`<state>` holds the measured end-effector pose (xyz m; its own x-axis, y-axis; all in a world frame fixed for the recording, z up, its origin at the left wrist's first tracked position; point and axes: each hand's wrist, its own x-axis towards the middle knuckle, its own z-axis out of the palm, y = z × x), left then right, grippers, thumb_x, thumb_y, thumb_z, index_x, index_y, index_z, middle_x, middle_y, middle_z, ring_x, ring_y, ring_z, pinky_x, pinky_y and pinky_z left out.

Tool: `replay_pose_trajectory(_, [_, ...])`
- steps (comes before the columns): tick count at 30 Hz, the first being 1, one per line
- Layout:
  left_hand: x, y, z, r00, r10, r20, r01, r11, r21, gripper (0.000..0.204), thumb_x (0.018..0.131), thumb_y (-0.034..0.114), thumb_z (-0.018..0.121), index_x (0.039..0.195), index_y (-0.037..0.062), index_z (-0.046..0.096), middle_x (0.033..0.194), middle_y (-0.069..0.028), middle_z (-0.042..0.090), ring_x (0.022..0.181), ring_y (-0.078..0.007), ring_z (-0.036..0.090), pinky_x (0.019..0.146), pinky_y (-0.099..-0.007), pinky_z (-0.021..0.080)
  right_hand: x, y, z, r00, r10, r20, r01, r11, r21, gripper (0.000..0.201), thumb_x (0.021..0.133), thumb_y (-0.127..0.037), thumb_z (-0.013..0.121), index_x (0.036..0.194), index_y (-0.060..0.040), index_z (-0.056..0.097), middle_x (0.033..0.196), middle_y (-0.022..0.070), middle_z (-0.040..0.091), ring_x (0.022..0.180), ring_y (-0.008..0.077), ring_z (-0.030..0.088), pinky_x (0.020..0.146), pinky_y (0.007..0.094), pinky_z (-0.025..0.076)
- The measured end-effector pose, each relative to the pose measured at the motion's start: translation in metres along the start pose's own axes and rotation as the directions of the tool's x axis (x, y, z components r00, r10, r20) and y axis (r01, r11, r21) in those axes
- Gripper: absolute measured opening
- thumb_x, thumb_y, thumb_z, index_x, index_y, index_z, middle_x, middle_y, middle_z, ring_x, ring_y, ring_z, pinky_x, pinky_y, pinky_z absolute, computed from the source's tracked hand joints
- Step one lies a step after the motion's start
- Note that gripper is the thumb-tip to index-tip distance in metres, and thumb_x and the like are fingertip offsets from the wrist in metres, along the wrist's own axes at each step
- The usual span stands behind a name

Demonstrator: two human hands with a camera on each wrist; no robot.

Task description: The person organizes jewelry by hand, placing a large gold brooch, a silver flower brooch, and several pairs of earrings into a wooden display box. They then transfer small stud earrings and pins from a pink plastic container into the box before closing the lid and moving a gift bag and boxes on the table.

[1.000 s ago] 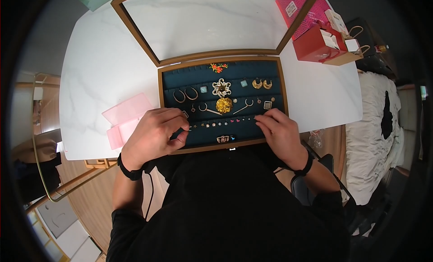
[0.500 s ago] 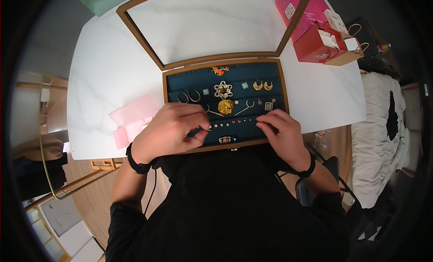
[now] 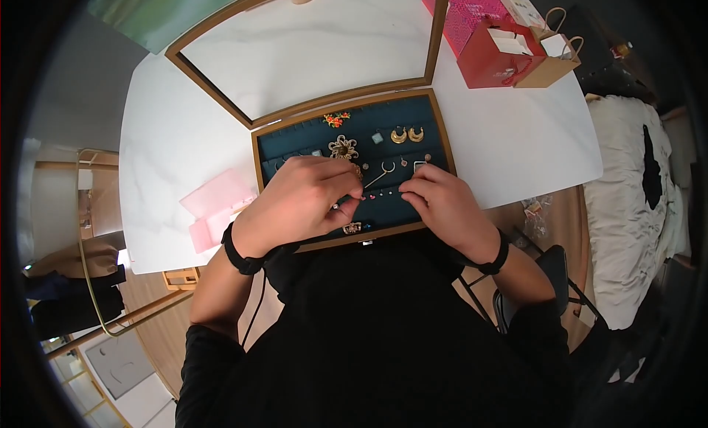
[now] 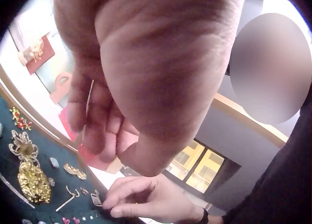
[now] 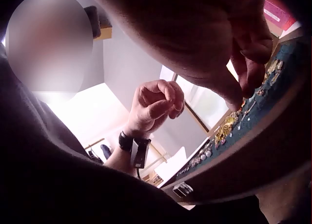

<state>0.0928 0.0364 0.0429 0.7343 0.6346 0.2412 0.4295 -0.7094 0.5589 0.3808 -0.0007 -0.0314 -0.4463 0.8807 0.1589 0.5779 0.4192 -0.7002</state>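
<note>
An opened wooden jewellery case lies in front of me, its padding lined with dark green cloth. My left hand hovers low over the stud row, thumb and forefinger together. A thin gold-coloured strip shows along its fingers in the left wrist view. At the row's right end, my right hand reaches in with thumb and forefinger slightly apart. Between the hands sit small stud earrings. Above them are a flower brooch, gold crescent earrings and a red floral piece. My left hand hides the gold brooch in the head view.
The case's framed glass lid stands raised at the back. To its right are a red gift bag and a pink patterned box. A pale pink box lies opened on the left of the white table.
My left hand has moved right along the stud row, toward my right hand. The right hand stays near the row's right end. The head view has shifted and turned slightly.
</note>
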Motion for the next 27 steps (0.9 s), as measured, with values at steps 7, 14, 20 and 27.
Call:
replay_pose_trajectory(7, [-0.014, 0.001, 0.004, 0.999, -0.035, -0.002, 0.035, 0.999, 0.009, 0.014, 0.08, -0.001, 0.081, 0.088, 0.0026, 0.07, 0.091, -0.0084, 0.072, 0.078, -0.0315, 0.072, 0.068, -0.0423, 0.058, 0.001, 0.004, 0.008, 1.0, -0.029, 0.007, 0.03, 0.996, -0.081, 0.017, 0.094, -0.008, 0.084, 0.109, -0.0011, 0.079, 0.104, 0.0113, 0.07, 0.092, 0.0349, 0.073, 0.08, 0.0439, 0.06])
replay_pose_trajectory(14, [-0.017, -0.001, 0.004, 1.0, -0.01, -0.028, 0.01, 1.0, -0.017, 0.014, 0.08, 0.0, 0.082, 0.088, 0.0031, 0.07, 0.09, -0.0078, 0.072, 0.078, -0.0307, 0.072, 0.069, -0.0421, 0.058, -0.001, 0.001, 0.013, 1.0, -0.013, 0.019, 0.015, 0.995, -0.095, 0.016, 0.094, -0.007, 0.084, 0.108, -0.0017, 0.079, 0.103, 0.0109, 0.071, 0.092, 0.0342, 0.074, 0.08, 0.0433, 0.061])
replay_pose_trajectory(20, [-0.016, 0.002, 0.001, 1.0, -0.024, -0.007, 0.024, 1.0, -0.018, 0.014, 0.079, 0.001, 0.081, 0.088, 0.0021, 0.07, 0.087, -0.0096, 0.07, 0.081, -0.0341, 0.072, 0.071, -0.0449, 0.06, -0.001, -0.002, 0.014, 1.0, 0.008, 0.002, -0.008, 0.995, -0.096, 0.015, 0.094, -0.007, 0.084, 0.108, -0.0027, 0.08, 0.102, 0.0102, 0.071, 0.091, 0.034, 0.074, 0.079, 0.0432, 0.061])
replay_pose_trajectory(27, [-0.017, -0.001, 0.002, 1.0, -0.007, 0.001, 0.007, 1.0, -0.014, 0.015, 0.08, 0.0, 0.083, 0.089, 0.0028, 0.071, 0.091, -0.0084, 0.072, 0.079, -0.0313, 0.072, 0.07, -0.0421, 0.059, -0.002, -0.001, 0.013, 1.0, -0.002, 0.014, 0.003, 0.993, -0.116, 0.013, 0.096, -0.007, 0.081, 0.109, -0.0027, 0.079, 0.102, 0.0106, 0.069, 0.092, 0.0322, 0.073, 0.079, 0.0439, 0.061])
